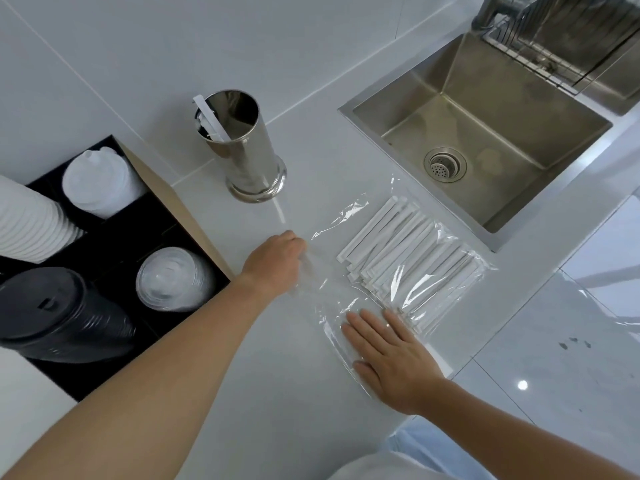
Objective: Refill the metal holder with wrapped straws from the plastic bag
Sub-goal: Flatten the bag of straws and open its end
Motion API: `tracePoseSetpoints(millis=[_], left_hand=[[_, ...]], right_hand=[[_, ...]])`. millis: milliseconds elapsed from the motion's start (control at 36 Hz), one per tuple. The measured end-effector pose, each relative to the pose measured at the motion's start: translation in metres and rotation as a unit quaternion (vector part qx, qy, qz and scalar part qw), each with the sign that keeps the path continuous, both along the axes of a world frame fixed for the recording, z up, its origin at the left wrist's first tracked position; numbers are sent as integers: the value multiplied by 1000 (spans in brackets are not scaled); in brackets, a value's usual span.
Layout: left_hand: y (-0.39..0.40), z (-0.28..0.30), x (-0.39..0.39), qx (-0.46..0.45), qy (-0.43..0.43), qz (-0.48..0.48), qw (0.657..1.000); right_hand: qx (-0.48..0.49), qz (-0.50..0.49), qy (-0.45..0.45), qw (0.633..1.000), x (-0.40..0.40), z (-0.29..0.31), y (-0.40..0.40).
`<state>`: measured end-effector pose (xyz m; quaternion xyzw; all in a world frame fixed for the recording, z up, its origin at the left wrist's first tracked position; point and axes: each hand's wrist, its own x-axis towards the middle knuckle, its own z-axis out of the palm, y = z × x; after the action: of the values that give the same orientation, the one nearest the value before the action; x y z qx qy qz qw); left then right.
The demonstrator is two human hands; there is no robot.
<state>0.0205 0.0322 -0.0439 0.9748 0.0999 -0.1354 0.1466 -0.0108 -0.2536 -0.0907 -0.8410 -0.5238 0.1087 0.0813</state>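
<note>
A shiny metal holder [247, 147] stands upright on the white counter near the wall, with a few wrapped straws [211, 117] leaning inside it. A clear plastic bag [346, 216] lies flat in front of it, open toward the holder. Several white wrapped straws [405, 247] lie in a bundle in its right part. My left hand [277, 261] is closed on the bag's open left edge. My right hand [391, 355] lies flat, fingers apart, pressing the bag's near end beside the straws.
A black organiser [114, 230] at the left holds white cups, black lids and clear lids. A steel sink [485, 133] with a wire rack [561, 46] is set into the counter at the right. The counter edge runs behind my right hand.
</note>
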Motion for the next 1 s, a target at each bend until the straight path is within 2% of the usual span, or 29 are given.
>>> tracePoseSetpoints(millis=[222, 389, 528, 694, 833, 1000], left_hand=[[10, 10, 13, 1, 43, -13, 999], [8, 13, 14, 8, 60, 14, 998], [4, 11, 6, 19, 70, 71, 995], [5, 13, 0, -20, 57, 141, 988], [9, 14, -4, -81, 65, 133, 986], [7, 11, -1, -85, 58, 97, 990]], right_hand=[[15, -2, -5, 1000, 0, -2, -1], [17, -5, -1, 1000, 0, -7, -2], [16, -7, 0, 1000, 0, -8, -2], [20, -8, -2, 1000, -1, -9, -2], [25, -9, -2, 1000, -1, -10, -2], [29, -10, 0, 1000, -1, -13, -3]])
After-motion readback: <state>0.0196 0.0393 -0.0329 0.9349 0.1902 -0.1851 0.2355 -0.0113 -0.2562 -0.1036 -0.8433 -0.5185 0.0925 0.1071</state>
